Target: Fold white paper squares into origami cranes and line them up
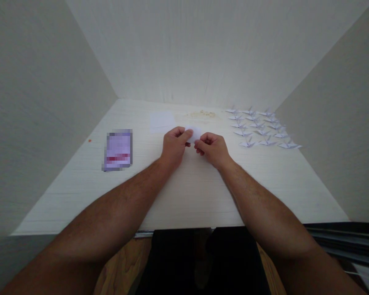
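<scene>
A small piece of white paper (195, 132) is held up between my two hands above the middle of the table. My left hand (176, 143) pinches its left side, thumb on top. The fingertips of my right hand (212, 148) are closed on its lower right edge. How the paper is folded cannot be made out. Just behind my left hand lie flat white paper sheets (161, 120). To the right, several folded white paper cranes (254, 120) stand in rows.
A purple phone-like rectangle (119, 146), blurred out, lies on the left of the white table (190, 192). Walls (197, 49) enclose the table at the back and both sides. A brownish stain (203, 114) marks the surface near the back wall.
</scene>
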A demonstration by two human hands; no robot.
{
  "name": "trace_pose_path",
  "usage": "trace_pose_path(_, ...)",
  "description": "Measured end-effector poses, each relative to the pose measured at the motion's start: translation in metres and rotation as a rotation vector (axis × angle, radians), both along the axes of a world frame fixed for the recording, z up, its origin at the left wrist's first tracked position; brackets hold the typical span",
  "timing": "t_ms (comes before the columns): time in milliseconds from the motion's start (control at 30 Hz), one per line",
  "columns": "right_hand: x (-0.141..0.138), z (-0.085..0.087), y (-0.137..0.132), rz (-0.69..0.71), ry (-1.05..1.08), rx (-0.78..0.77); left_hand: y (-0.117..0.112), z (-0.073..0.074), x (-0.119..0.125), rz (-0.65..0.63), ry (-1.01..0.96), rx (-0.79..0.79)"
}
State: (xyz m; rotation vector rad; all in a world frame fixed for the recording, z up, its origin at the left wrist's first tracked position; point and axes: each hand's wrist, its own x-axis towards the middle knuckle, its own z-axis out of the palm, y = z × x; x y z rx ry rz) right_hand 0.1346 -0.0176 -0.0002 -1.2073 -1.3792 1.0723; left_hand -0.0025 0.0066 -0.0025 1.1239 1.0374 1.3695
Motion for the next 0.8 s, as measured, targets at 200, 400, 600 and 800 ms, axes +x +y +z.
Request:
trace_pose_path(200, 0.006, 0.005, 0.001, -0.018, -0.074, 0.026, -0.003, 0.002, 0.001, -0.027, -0.041, -0.001)
trace_pose_path(400, 0.009, 0.012, -0.002, -0.006, -0.151, -0.009, -0.004, 0.003, -0.003, -0.158, 0.015, -0.009)
trace_pose_path(600, 0.008, 0.012, -0.004, 0.030, -0.159, 0.002, -0.003, 0.001, -0.004, -0.226, 0.000, -0.042)
trace_pose_path(800, 0.006, 0.010, -0.002, 0.038, -0.196, 0.023, -0.004, 0.004, -0.002, -0.226, -0.203, -0.136)
